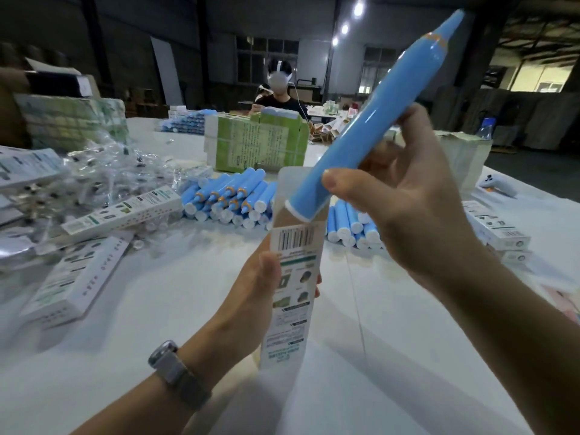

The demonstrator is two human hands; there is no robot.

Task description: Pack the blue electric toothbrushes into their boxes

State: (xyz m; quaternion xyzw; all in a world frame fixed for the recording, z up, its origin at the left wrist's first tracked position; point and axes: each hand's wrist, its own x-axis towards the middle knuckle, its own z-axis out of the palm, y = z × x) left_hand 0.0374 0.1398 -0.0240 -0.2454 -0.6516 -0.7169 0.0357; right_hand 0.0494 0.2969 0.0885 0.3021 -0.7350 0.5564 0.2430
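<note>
My right hand (405, 211) holds one blue toothbrush (373, 120) in its grip, thumb on the near side of the lower handle, fingers curled round the far side. The handle runs tilted from the grip: tapered tip up and away to the right, white-ringed base down and to the left. That base sits at the open top of the box (293, 277), just inside the mouth, under the raised flap.

My left hand (251, 296) grips the box around its middle, thumb on the printed face, fingers behind. The box stands nearly upright above the table (157, 309), its open end above this grip, its closed end below.

Toothbrush: glossy light blue, smooth, slim, with an orange band near the narrow tip. Box: long, white, with a barcode near the top, a green stripe, small product pictures and fine print below; print too small to read.

Beyond both grips: a pile of blue toothbrushes (226, 199) on the table, another heap (354, 227) under my right hand. Left of the left grip: packed boxes (122, 213) and clear plastic bags (103, 171). A wristwatch (179, 373) sits on my left wrist.
</note>
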